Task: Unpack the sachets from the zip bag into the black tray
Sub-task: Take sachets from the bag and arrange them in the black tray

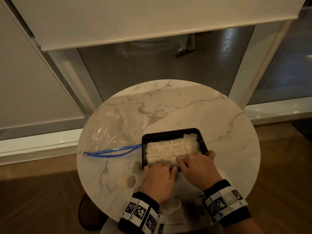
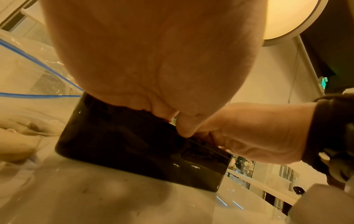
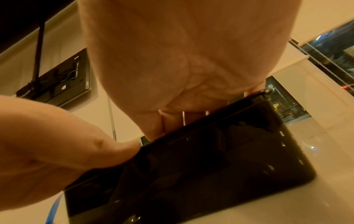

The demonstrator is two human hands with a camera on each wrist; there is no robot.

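The black tray [image 1: 172, 132] sits on the near half of the round marble table, packed with rows of white sachets [image 1: 168, 149]. My left hand [image 1: 159, 167] reaches over the tray's near rim, and its fingers press on the near-left sachets. Beside it, my right hand [image 1: 194, 160] spreads its fingers across the near-right sachets, the little finger at the right rim. The clear zip bag [image 1: 114, 129] with a blue zip lies flat and open left of the tray. The wrist views show the tray's dark wall [image 2: 143, 151] [image 3: 201, 174] under each palm, with the fingertips hidden behind the rim.
Loose sachets [image 1: 125, 180] lie on the table [image 1: 194, 107] left of my left hand, and more [image 1: 173, 215] lie under my wrists near the front edge. Bare marble shows behind and right of the tray. A window wall stands beyond the table.
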